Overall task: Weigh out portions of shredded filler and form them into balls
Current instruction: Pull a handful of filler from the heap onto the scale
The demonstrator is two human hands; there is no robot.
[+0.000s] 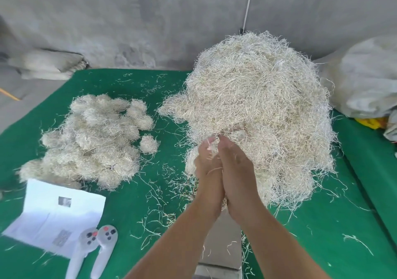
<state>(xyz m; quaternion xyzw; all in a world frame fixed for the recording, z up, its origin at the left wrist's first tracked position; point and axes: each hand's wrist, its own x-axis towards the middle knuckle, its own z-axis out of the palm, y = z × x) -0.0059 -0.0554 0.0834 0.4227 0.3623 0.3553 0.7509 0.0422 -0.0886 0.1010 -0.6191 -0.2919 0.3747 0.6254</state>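
Note:
A big heap of pale shredded filler (257,98) fills the right half of the green mat (133,197). At its near edge my left hand (207,171) and my right hand (236,171) are pressed palm to palm, fingers fairly straight and pointing away from me. A small tuft of filler (211,150) shows between them near the fingertips; how much lies between the palms is hidden. To the left lies a heap of formed filler balls (92,141), with one ball (148,143) apart at its right. Under my wrists sits a grey scale (223,246), mostly hidden by my forearms.
A white paper sheet (58,214) and two grey handheld controllers (94,248) lie at the front left. A translucent plastic bag (365,77) stands at the right edge against the grey wall. Loose filler strands are scattered over the mat.

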